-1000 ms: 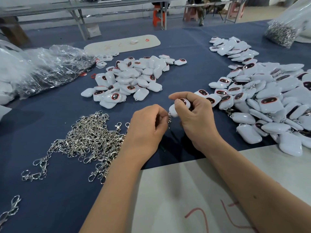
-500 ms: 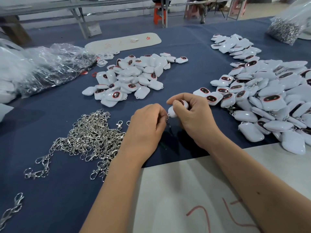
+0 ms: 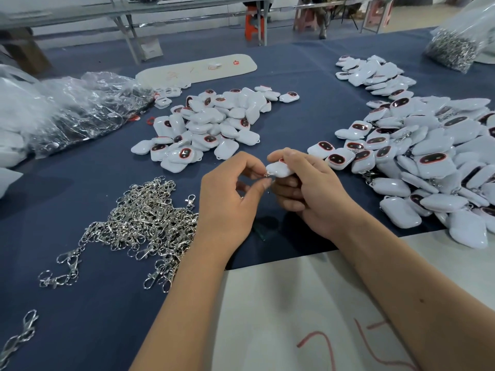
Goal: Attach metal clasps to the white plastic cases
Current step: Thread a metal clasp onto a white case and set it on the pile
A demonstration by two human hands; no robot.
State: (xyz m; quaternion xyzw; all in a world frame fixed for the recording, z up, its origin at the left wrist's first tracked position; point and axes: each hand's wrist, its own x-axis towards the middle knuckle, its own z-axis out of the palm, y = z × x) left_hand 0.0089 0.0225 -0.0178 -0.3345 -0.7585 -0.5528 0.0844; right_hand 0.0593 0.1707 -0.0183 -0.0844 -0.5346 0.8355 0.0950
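We note one white case (image 3: 278, 169) gripped in the right hand (image 3: 308, 194), its corner loop facing the left hand (image 3: 230, 199), whose thumb and forefinger pinch a small metal clasp (image 3: 267, 174) right at that loop. Whether it is hooked yet, we cannot tell. Right of the grip, a large pile of cases (image 3: 434, 162) shows chains, likely finished. Beyond the grip, another pile (image 3: 209, 127) probably waits; loose clasps (image 3: 144, 220) lie left.

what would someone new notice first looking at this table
Probably the two hands at centre: the right hand grips a white case while the left hand pinches a small clasp at its corner. Next, the big heap of white cases at right and the tangled metal clasps at left.
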